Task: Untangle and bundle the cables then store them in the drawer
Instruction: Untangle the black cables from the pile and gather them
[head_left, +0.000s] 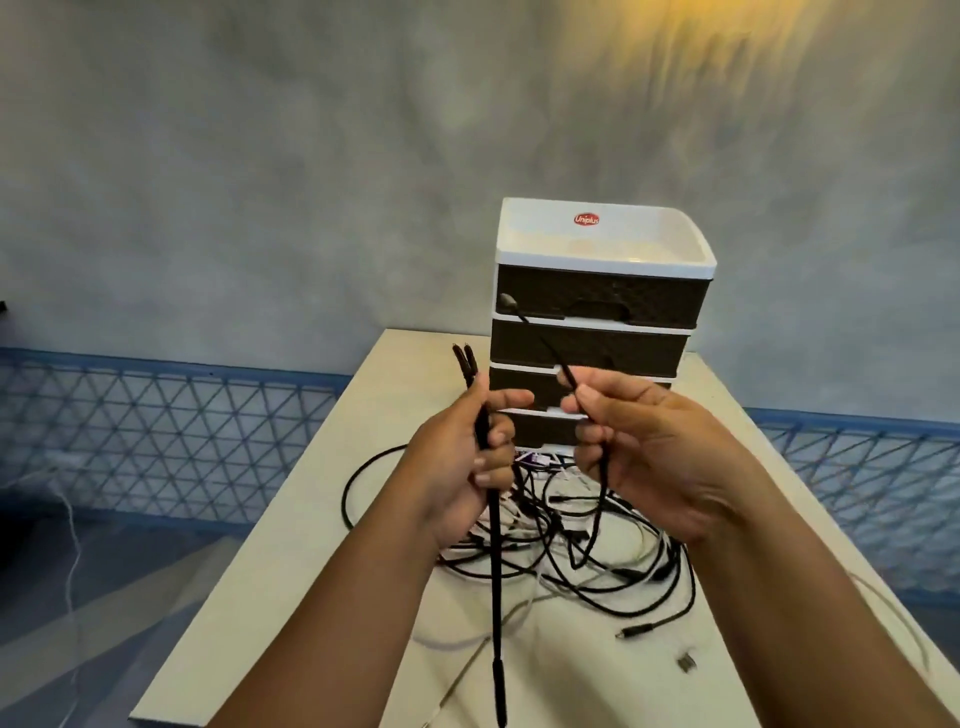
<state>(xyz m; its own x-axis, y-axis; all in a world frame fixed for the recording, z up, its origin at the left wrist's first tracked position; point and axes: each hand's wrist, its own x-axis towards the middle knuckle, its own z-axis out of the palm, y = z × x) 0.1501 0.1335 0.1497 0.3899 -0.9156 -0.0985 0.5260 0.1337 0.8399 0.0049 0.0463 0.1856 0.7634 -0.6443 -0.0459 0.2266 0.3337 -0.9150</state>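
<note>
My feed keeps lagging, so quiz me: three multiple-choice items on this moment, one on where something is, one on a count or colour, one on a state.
1. Where does the tangled cable pile lie?
A. On the table in front of the drawer unit
B. In the top tray
C. On the floor

2. How many dark drawer fronts show on the drawer unit?
A. Two
B. Four
C. Six

3. What state are the drawers in?
A. All pushed in
B. Top one pulled out
C. One removed

Answers:
1. A: the pile rests on the table, just before the unit's base.
2. B: four dark fronts stack under the white top, the lower two partly behind the left hand and right hand, each gripping a black cable.
3. A: every visible front sits flush with the frame.
</note>
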